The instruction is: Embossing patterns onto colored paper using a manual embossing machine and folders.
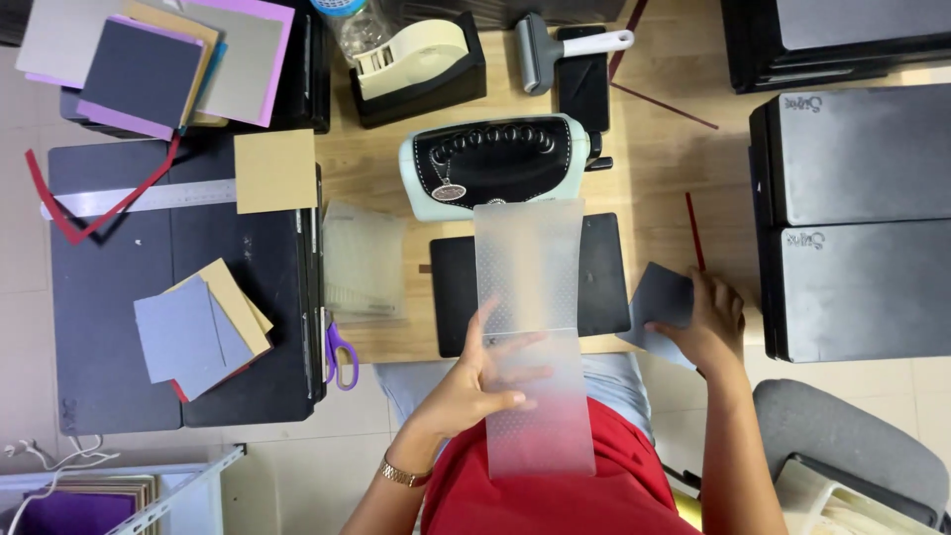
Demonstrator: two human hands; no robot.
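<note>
1. Nearest the camera, the left hand point(474, 381) lies with fingers spread flat on a translucent dotted folder point(532, 337), a long frosted plastic sheet. It presses rather than pinches. The sheet's near end hangs off the bench's front edge over the person's lap.
2. The folder has a crease line across it about level with the fingertips; whether any paper is inside it cannot be told.
3. At the front edge toward the right, the right hand point(705, 322) rests with fingers loosely curled on a dark grey card point(662, 302), touching it, not lifting it.
4. Under the folder lies a black platform point(599, 282), folded out flat from the machine.
5. Farther back, the folder's far end meets the mouth of the mint-green die-cutting machine point(495, 163); judging from this, most of the sheet lies on the near side.
6. At the back edge stand a tape dispenser point(416, 59) and a roller tool point(565, 48), both untouched.
7. Left, card pieces point(198, 332) lie stacked on a black mat.
</note>
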